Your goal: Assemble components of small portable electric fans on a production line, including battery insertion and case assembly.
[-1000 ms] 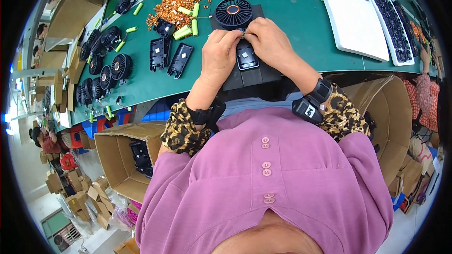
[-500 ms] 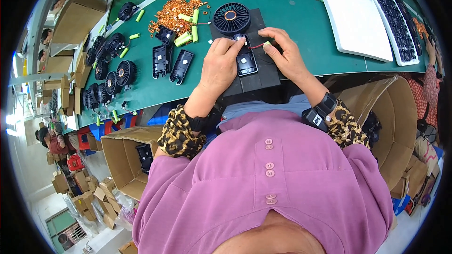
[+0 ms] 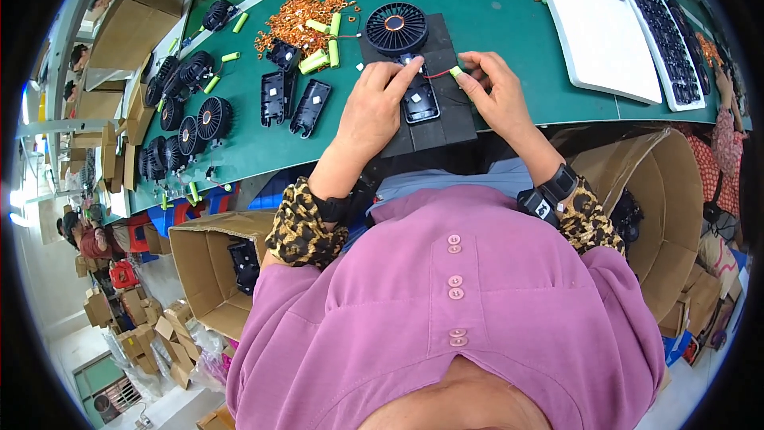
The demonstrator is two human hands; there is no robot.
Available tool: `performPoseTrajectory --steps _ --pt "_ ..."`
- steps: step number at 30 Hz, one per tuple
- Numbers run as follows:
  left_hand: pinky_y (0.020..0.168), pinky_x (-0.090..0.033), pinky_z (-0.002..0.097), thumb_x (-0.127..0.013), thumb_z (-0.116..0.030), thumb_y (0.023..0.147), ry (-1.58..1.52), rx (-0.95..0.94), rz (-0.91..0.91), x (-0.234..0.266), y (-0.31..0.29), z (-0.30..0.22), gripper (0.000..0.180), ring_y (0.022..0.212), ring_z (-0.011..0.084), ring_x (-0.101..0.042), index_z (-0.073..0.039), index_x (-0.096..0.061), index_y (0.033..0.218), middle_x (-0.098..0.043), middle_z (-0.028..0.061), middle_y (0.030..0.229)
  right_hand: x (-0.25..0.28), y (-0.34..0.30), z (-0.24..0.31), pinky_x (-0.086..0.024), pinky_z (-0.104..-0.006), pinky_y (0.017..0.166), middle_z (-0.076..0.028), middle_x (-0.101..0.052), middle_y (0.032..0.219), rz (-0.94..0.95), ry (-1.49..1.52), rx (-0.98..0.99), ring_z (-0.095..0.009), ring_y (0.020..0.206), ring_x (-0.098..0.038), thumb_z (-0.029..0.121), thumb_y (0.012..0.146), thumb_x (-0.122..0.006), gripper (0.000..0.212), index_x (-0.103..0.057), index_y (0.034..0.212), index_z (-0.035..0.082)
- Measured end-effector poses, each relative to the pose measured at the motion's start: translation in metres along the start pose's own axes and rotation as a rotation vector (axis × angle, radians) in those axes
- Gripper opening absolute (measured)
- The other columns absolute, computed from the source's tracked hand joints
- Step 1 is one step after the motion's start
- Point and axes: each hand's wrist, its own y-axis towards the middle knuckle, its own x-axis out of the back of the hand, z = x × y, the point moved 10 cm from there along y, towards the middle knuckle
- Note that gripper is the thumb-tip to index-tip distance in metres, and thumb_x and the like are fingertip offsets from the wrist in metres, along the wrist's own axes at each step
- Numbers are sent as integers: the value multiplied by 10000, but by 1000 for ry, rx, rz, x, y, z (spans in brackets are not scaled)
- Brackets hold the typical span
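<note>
A black handheld fan (image 3: 395,25) with a round grille lies on a dark pad (image 3: 438,44), its handle shell (image 3: 422,107) open toward me. My left hand (image 3: 370,111) pinches at the top of that handle, just below the fan head; its fingertips cover the exact spot. Between thumb and fingers, my right hand (image 3: 497,95) holds a light-green battery cell (image 3: 456,71), whose far end is hidden. A red wire (image 3: 436,76) runs from the cell to the left fingertips. Left of my left hand lie two empty-looking black handle shells (image 3: 310,108) (image 3: 274,98).
Several green cells (image 3: 313,62) lie by a heap of copper-coloured rings (image 3: 290,20). More fans (image 3: 213,118) crowd the table's left end. White foam trays (image 3: 597,40) with black parts stand at right. Cardboard boxes (image 3: 215,263) flank me below the table edge.
My right hand has shifted slightly right and its upper fingers have lifted a little from the cell. My left fingertips stay at the handle top. The whole view has shifted slightly.
</note>
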Motion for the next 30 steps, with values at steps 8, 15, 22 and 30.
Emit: performPoseTrajectory --steps 8,15,22,30 --pt "793 -463 372 -577 9 725 199 -123 76 -10 13 -19 435 934 266 -519 -53 -616 1153 -539 91 965 -14 -3 13 -490 -412 656 -191 -597 901 269 -624 10 -364 732 -601 176 859 -640 241 -619 1021 -3" --pt "907 -448 403 -558 53 746 -24 -3 226 -16 15 -4 466 1023 305 -526 -139 -630 1164 -554 111 1060 -10 -12 88 -522 -345 681 -115 -584 985 95 -711 546 -257 897 -606 41 746 -624 273 -631 1019 26" --pt "895 -458 416 -639 -81 808 -100 -27 339 -18 28 6 251 1071 323 -513 -135 -661 1053 -500 123 1146 -12 -8 81 -519 -302 658 -93 -605 946 138 -744 544 -239 827 -610 72 771 -658 314 -628 1081 29" --pt "824 -483 331 -671 -99 818 -343 74 302 -16 24 29 144 941 253 -582 0 -652 921 -522 129 1107 -36 -4 13 -430 -265 482 -42 -597 664 332 100 -279 -88 533 -554 128 886 -611 304 -564 1165 14"
